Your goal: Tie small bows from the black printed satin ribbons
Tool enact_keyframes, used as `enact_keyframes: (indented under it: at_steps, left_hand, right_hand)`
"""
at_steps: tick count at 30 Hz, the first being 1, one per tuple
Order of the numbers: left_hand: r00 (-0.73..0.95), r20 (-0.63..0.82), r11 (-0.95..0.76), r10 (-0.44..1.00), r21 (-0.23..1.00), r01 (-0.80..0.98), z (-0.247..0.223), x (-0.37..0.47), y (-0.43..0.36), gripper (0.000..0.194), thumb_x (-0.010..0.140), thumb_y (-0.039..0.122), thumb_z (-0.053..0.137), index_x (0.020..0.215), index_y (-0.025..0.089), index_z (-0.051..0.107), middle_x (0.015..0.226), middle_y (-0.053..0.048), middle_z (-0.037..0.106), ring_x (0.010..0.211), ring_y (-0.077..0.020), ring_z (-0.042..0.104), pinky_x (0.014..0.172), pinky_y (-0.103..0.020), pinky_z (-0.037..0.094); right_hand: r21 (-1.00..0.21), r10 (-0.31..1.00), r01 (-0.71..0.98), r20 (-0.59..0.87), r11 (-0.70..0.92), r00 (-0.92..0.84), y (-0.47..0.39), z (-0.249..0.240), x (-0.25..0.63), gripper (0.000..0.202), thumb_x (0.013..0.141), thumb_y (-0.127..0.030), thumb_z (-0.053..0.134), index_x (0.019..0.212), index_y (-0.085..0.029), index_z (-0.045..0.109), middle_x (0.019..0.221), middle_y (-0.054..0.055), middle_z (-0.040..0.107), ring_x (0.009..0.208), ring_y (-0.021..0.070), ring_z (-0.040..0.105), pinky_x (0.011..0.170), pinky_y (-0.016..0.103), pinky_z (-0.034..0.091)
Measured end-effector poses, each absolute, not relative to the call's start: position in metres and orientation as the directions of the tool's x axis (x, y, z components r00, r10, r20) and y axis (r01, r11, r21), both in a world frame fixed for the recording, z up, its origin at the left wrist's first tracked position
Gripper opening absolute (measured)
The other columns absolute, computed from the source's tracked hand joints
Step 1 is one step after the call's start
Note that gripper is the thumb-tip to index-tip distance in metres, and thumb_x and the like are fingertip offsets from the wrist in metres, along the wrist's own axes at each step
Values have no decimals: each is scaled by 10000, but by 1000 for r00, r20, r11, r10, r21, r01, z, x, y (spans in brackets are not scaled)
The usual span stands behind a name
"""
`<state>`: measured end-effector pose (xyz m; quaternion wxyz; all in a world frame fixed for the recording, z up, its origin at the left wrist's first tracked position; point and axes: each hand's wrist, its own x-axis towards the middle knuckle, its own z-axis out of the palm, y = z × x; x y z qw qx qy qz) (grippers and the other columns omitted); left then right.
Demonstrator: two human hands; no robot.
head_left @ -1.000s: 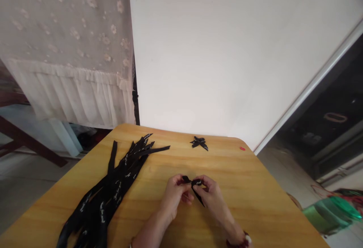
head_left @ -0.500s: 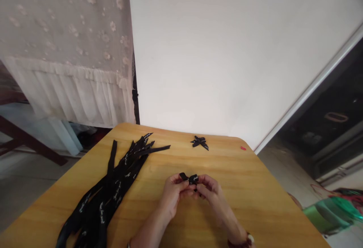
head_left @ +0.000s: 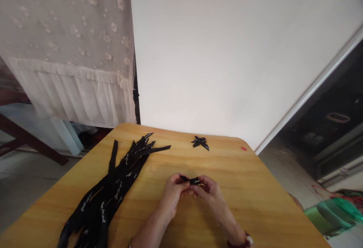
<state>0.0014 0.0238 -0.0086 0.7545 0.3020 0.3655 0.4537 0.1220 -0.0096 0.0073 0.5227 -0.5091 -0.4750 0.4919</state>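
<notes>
Both hands meet over the middle of the wooden table, pinching a small black ribbon bow [head_left: 194, 181] with white lettering. My left hand [head_left: 176, 188] grips its left loop between thumb and fingers. On the other side my right hand [head_left: 208, 188] holds the right loop, thumb near the knot. The fingers hide the bow's lower part and tails. Left of the hands lies a bundle of long black ribbon strips [head_left: 119, 183] printed with white script. Beyond the hands, a finished-looking black ribbon bow [head_left: 200, 142] rests near the table's far edge.
The wooden table [head_left: 227, 165] stands against a white panel [head_left: 221, 51]. A small red piece [head_left: 243, 148] lies at its far right corner. A lace curtain [head_left: 70, 51] hangs at the left, and a green translucent bag [head_left: 331, 214] sits low at the right.
The bow's loops look flatter and sit slightly lower between the fingers. My right thumb has shifted a little left, toward the knot. The ribbon bundle and the other bow stay put.
</notes>
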Motion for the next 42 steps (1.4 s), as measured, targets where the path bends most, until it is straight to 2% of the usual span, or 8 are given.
enact_keyframes:
  at_steps: [10, 21, 26, 31, 42]
  left_hand:
    - [336, -282, 413, 899, 803, -430, -5, -1, 21, 167, 520, 146, 650, 644, 117, 542, 589, -17, 607, 523, -137, 582, 540, -265, 465]
    - [373, -265, 414, 889, 813, -408, -3, 1, 19, 146, 538, 140, 650, 649, 97, 566, 581, -42, 626, 549, -154, 605, 539, -249, 471]
    - [372, -268, 420, 889, 799, -429, -5, 2, 19, 216, 558, 226, 671, 700, 89, 583, 628, -69, 643, 582, -177, 623, 549, -255, 481]
    - [326, -292, 418, 899, 791, -447, -4, 4, 18, 266, 611, 357, 624, 657, 100, 570, 584, -59, 633, 520, -169, 614, 497, -250, 480]
    - [278, -318, 419, 906, 765, -490, -8, 7, 19, 227, 626, 326, 612, 605, 119, 523, 538, -26, 615, 472, -152, 604, 434, -214, 461]
  right_hand:
    - [-999, 996, 32, 41, 38, 80, -11, 5, 119, 194, 641, -325, 625, 644, -149, 543, 553, -16, 552, 481, 100, 500, 472, 208, 393]
    - [-996, 987, 79, 60, 48, 150, -8, -1, 120, 295, 653, -436, 584, 575, -159, 519, 462, -29, 512, 403, 102, 481, 415, 216, 385]
    - [-995, 983, 86, 64, 49, 171, -8, -3, 120, 299, 664, -445, 572, 576, -165, 516, 459, -27, 510, 399, 104, 478, 411, 218, 387]
    - [-994, 980, 94, 77, 61, 184, -9, -3, 117, 316, 657, -463, 569, 551, -173, 503, 443, -32, 504, 386, 105, 479, 398, 215, 378]
    - [-992, 978, 106, 92, 72, 189, -11, -4, 114, 305, 685, -448, 544, 551, -184, 468, 446, -25, 516, 407, 111, 485, 413, 214, 384]
